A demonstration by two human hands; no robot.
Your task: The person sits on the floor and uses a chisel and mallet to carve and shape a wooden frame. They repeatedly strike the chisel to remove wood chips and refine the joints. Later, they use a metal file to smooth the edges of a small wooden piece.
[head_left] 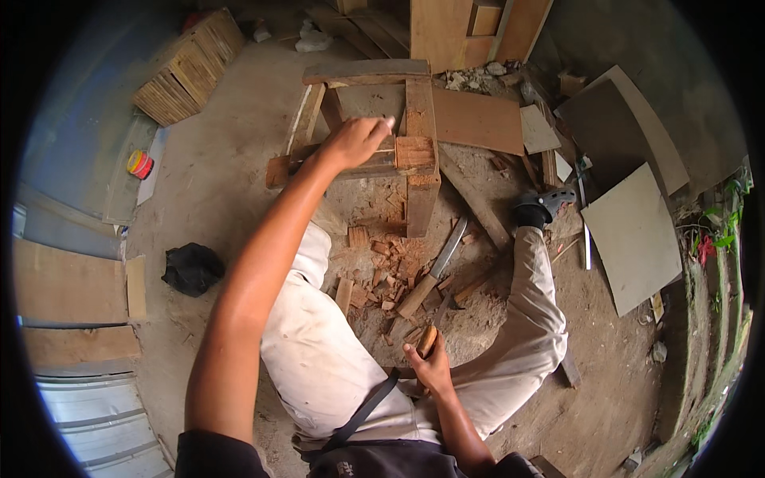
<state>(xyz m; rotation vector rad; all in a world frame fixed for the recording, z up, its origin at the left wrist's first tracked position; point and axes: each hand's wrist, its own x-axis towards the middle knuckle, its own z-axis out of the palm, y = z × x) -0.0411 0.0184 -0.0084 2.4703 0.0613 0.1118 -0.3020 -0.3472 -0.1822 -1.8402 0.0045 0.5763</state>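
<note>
Timber frame (420, 203) stands on the floor (199, 159) ahead of the person's spread legs in the head view. The left hand (357, 142) is over its crosspiece, fingers curled together; whether they pinch anything, I cannot tell. The right hand (433, 370), low between the thighs, is wrapped around a wooden handle (427, 341). Wood chips (385, 279) and a long knife (449, 248) lie between that hand and the frame. A plank (476, 197) slants between frame and right foot (550, 203); a black bag (193, 269) sits well apart, left.

Orange-brown handle (428, 341), reddish wood chips (382, 248)
</note>
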